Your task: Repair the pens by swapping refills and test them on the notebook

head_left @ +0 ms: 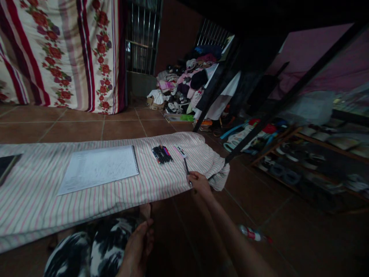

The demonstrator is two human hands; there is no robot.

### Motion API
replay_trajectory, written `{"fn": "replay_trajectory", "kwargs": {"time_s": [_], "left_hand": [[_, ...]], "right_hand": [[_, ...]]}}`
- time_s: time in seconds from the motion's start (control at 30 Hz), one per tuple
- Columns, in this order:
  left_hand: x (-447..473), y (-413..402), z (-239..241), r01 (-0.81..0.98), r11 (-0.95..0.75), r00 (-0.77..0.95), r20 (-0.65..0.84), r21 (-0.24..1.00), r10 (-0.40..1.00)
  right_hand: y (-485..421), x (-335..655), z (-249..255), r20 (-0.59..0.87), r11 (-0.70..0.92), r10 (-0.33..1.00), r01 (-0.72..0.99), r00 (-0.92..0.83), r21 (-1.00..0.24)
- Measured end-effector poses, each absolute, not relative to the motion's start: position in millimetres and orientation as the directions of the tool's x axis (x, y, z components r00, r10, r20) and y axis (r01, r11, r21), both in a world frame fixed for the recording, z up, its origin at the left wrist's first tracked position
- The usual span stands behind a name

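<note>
My right hand (pixel 199 183) is closed around the near end of a slim dark pen (pixel 186 166) at the front edge of a cloth-covered table. The pen's far end points toward a small white, patterned strip-like item (pixel 180 151) with a pinkish stick beside it. To the left lies a row of several pens (pixel 162 154), mostly black, with a purple and a pink one. Further left, a spiral sketchpad (pixel 100 167) lies flat with faint grey marks on its page. My left hand (pixel 137 243) is over my lap, fingers curled together; anything inside them is hidden.
A striped cloth (pixel 95 209) covers the table; a dark flat object (pixel 8 166) lies at its left. A floral curtain (pixel 72 54) hangs behind. Clothes (pixel 187 82) are heaped at the back, a shoe rack (pixel 288 161) stands right, and a bottle (pixel 251 233) lies on the floor.
</note>
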State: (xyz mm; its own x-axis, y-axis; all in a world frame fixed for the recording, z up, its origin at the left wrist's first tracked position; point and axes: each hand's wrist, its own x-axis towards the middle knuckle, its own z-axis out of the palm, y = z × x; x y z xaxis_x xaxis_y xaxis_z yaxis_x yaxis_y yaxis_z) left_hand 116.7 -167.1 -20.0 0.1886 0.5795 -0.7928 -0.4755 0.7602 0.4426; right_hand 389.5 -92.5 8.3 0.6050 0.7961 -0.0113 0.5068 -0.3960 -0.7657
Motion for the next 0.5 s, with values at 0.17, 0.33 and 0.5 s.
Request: {"fn": "replay_trajectory", "kwargs": {"time_s": [0.17, 0.33, 0.5], "left_hand": [[118.9, -161.2, -45.5, -0.497, 0.786, 0.221, -0.823, 0.366, 0.523], [116.6, -158.7, -71.8, -0.376, 0.847, 0.327, -0.802, 0.374, 0.5], [117.2, -157.8, -87.7, -0.318, 0.833, 0.285, -0.792, 0.454, 0.54]], "right_hand": [[-64.1, 419.3, 11.4, -0.002, -0.466, 0.767, 0.555, 0.642, -0.69], [-39.9, 436.1, 10.9, 0.019, -0.507, 0.75, 0.594, 0.661, -0.624], [-17.7, 445.9, 11.2, 0.044, -0.526, 0.744, 0.624, 0.667, -0.578]]}}
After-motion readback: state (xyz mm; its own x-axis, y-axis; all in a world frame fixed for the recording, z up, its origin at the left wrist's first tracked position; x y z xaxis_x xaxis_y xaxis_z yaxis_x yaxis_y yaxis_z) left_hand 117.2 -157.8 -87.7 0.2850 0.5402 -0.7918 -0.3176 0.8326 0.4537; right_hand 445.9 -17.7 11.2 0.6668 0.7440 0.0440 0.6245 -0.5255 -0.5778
